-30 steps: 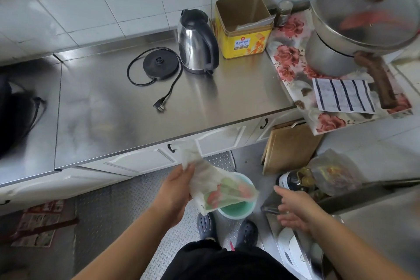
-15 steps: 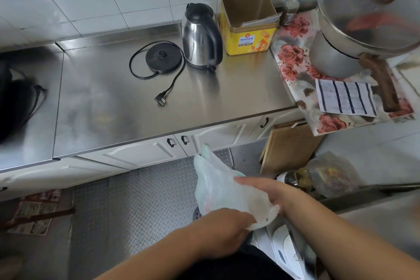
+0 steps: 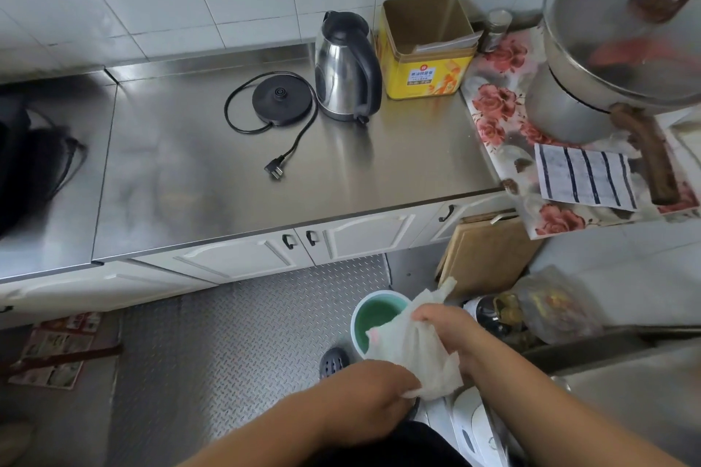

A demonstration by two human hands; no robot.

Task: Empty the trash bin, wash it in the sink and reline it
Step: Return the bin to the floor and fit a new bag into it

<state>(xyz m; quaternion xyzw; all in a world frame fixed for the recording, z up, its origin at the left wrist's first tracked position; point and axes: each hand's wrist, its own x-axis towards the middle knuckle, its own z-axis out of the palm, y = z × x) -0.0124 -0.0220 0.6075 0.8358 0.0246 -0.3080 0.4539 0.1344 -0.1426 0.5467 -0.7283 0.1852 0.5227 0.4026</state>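
Note:
A small round green trash bin (image 3: 373, 317) with a pale rim stands on the metal floor by my feet, its inside showing bare. Just above and to its right I hold a crumpled white plastic trash bag (image 3: 415, 343) between both hands. My left hand (image 3: 373, 389) grips the bag's lower end. My right hand (image 3: 447, 330) grips its upper part, and a twisted corner of the bag sticks up past it. What is inside the bag cannot be seen.
A steel countertop (image 3: 379, 171) holds a kettle (image 3: 345, 66), its base and cord (image 3: 278, 99), and a yellow tin (image 3: 428, 49). A lidded pot (image 3: 614, 49) sits at right. A wooden board (image 3: 487, 254), bottles and a plastic bag (image 3: 554, 305) crowd the floor at right.
The bag has come clear of the bin, and the bin's green inside now shows. Both hands have gathered the bag tighter, the right hand moving from the side onto it.

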